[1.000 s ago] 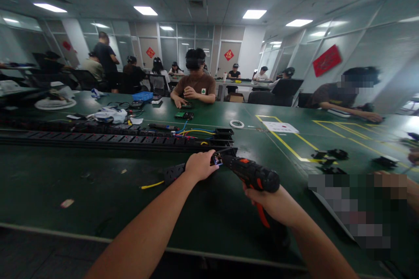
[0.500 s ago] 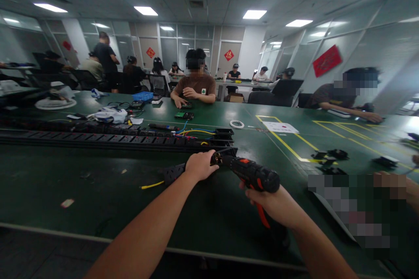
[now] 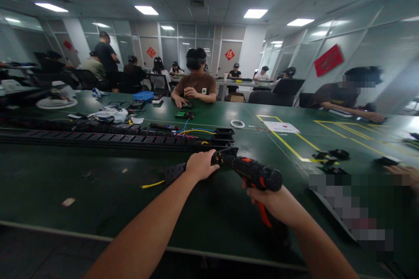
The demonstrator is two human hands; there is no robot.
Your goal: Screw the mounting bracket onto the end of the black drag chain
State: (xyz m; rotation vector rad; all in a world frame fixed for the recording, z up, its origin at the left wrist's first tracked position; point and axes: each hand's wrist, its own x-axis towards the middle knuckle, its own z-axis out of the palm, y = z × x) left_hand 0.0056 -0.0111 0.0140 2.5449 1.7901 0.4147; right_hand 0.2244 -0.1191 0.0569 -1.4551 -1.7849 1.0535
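Note:
My left hand (image 3: 202, 165) is closed around a black socket strip (image 3: 174, 173), whose left part sticks out past my wrist. A yellow wire (image 3: 153, 185) trails from its left end onto the table. In my right hand (image 3: 266, 200) is a black and orange cordless screwdriver (image 3: 255, 173), pointed left. Its nose is close to the strip's right end, where brass-coloured metal parts show beside my left fingertips. Whether the bit touches anything there is too small to tell.
Long black socket strips (image 3: 108, 140) lie across the green table (image 3: 81, 174). Behind them are a white tape roll (image 3: 237, 124), a green circuit board (image 3: 185, 115) and a blue basket (image 3: 143, 96). Black parts (image 3: 338, 154) lie at right, near a co-worker's hand (image 3: 401, 174). Another person sits opposite.
My hands keep nearly the same positions; the screwdriver's rear end has shifted slightly right. At the far right, a co-worker's hand has moved to a black part on the table.

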